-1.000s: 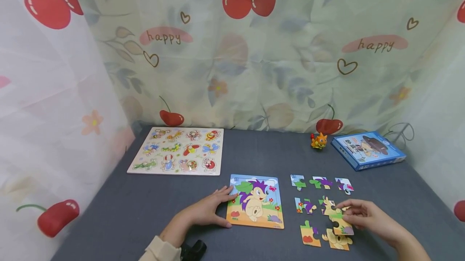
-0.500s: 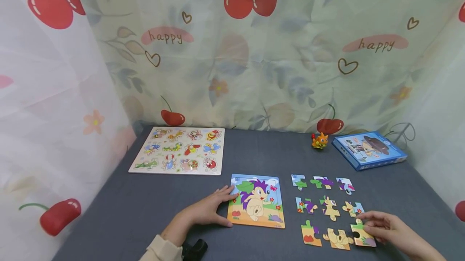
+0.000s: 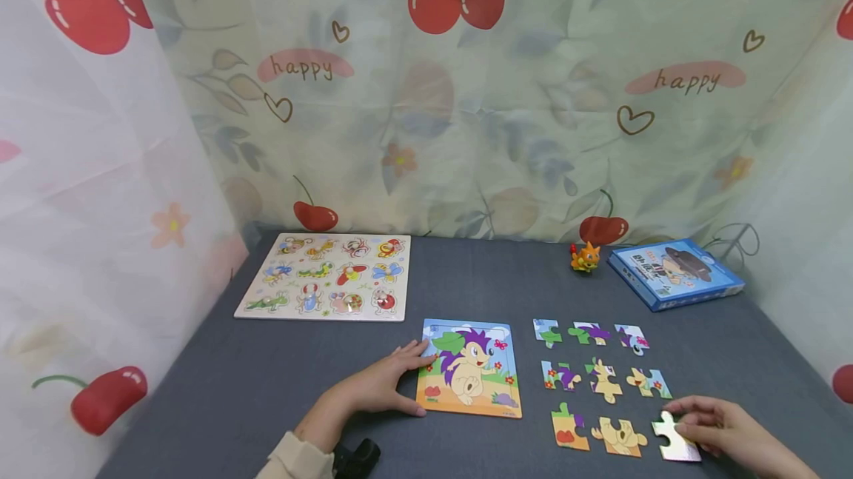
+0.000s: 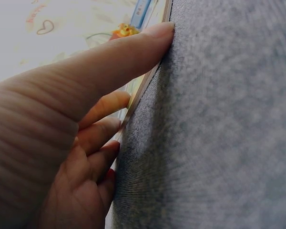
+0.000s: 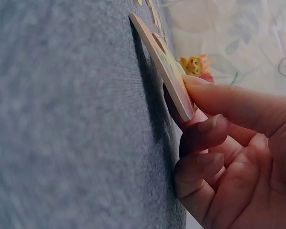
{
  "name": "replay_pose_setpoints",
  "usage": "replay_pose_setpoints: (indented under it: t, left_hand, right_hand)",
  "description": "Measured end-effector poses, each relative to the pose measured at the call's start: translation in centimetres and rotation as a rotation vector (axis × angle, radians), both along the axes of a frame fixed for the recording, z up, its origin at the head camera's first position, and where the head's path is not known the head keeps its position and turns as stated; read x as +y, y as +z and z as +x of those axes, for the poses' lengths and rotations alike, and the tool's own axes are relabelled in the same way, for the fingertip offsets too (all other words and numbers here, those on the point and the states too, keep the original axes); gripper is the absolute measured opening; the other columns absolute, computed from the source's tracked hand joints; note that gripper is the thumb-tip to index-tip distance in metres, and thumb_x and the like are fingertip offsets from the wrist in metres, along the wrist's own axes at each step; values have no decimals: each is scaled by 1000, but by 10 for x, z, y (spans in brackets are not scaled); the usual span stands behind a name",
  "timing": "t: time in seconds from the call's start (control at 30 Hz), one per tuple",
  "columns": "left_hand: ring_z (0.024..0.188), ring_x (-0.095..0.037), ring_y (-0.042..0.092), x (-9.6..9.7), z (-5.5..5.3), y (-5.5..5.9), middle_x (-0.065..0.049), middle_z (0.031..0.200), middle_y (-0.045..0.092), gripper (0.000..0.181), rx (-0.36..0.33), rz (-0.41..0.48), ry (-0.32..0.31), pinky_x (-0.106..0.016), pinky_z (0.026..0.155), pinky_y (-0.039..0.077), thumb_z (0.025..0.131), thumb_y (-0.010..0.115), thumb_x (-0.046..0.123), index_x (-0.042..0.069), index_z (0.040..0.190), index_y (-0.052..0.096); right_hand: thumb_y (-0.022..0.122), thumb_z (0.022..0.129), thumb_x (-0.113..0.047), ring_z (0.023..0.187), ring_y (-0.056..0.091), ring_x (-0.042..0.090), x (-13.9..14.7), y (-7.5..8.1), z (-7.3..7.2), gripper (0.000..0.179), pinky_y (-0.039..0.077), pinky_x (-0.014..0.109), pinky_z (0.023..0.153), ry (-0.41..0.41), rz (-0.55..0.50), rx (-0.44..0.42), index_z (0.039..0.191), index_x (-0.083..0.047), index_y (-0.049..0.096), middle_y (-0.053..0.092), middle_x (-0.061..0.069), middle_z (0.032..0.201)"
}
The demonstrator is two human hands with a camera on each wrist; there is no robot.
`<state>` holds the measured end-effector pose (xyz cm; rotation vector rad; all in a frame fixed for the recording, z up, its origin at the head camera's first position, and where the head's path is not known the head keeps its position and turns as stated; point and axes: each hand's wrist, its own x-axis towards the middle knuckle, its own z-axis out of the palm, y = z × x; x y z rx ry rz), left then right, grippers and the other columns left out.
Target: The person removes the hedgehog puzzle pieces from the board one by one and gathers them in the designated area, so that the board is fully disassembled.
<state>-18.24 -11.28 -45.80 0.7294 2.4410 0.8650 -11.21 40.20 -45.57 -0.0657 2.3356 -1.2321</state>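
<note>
My right hand (image 3: 723, 431) pinches a jigsaw piece (image 3: 676, 440) between thumb and fingers at the lower right of the laid-out pieces. The piece is tilted and shines with glare in the head view. From the right wrist, the piece (image 5: 164, 69) shows its pale wooden edge, with the near end raised off the cloth and a shadow beneath. My left hand (image 3: 386, 383) rests at the left edge of a square hedgehog picture board (image 3: 466, 368), its fingertips on the border. In the left wrist view the thumb (image 4: 133, 52) lies along the board's edge.
Several loose jigsaw pieces lie in rows right of the board, among them a hedgehog-body piece (image 3: 620, 437) and an apple piece (image 3: 569, 427). Behind are an insect peg puzzle (image 3: 333, 279), a small orange toy (image 3: 586, 258) and a blue box (image 3: 676, 274). A cherry-print curtain (image 3: 426, 131) stands at the back.
My right hand has carried the jigsaw piece rightward and toward me, uncovering the pieces beneath. The piece now tilts and catches the light. My left hand has stayed at the board.
</note>
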Motion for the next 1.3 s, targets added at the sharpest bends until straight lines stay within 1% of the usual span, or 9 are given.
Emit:
replay_pose_setpoints:
  t: [0.1,0.2,0.3,0.4,0.53,0.8,1.07,1.3]
  left_hand:
    - [145,-31,11,0,0,0,-5,156,20,78,-10,-2,8,-56,113,16,76,76,36,21,143,39]
    - [145,-31,11,0,-1,0,-4,156,20,78,-14,-5,10,-56,113,17,76,76,37,22,143,39]
    - [145,-30,11,1,-2,-1,-4,156,20,78,-14,-5,10,-56,113,17,76,76,37,23,143,39]
    - [145,-30,11,1,-2,-1,-4,156,20,78,-12,-2,6,-56,113,17,76,76,37,23,143,39]
    - [145,-30,11,1,-2,-2,-4,156,21,78,-15,-1,4,-56,113,16,76,76,37,22,143,39]
    - [145,-31,11,1,-1,-3,-4,156,21,78,-17,6,6,-56,113,17,75,76,37,22,143,40]
    - [145,-31,11,2,-1,-3,-4,156,21,78,-22,5,6,-56,113,16,75,76,37,22,143,39]
    - [145,-30,11,1,-1,-4,-4,156,21,78,-23,0,1,-56,113,15,76,76,37,22,143,39]
  right_hand:
    - [56,93,-24,66,53,7,-2,-1,-1,49,45,22,56,-38,50,7,118,17,47,64,-1,85]
    - [61,90,-27,64,51,7,-7,-2,-1,42,44,23,55,-98,142,31,107,11,57,63,-2,82]
    - [64,87,-28,65,50,8,-11,-3,0,35,44,23,55,-150,222,51,98,5,62,62,-3,80]
    - [66,85,-28,66,50,10,-14,-4,0,31,44,23,57,-196,255,45,94,2,63,61,-2,78]
    - [69,83,-28,67,51,11,-16,-4,1,31,46,23,58,-239,264,24,92,1,64,61,-2,76]
    - [73,77,-36,68,52,13,-18,-4,1,40,46,22,57,-259,289,25,89,0,64,60,-1,74]
    - [74,77,-37,68,51,13,-20,-3,2,39,43,22,56,-266,332,22,86,0,63,57,-1,71]
    - [73,77,-38,69,51,13,-20,-5,1,40,43,23,57,-261,329,6,87,0,63,58,-1,71]
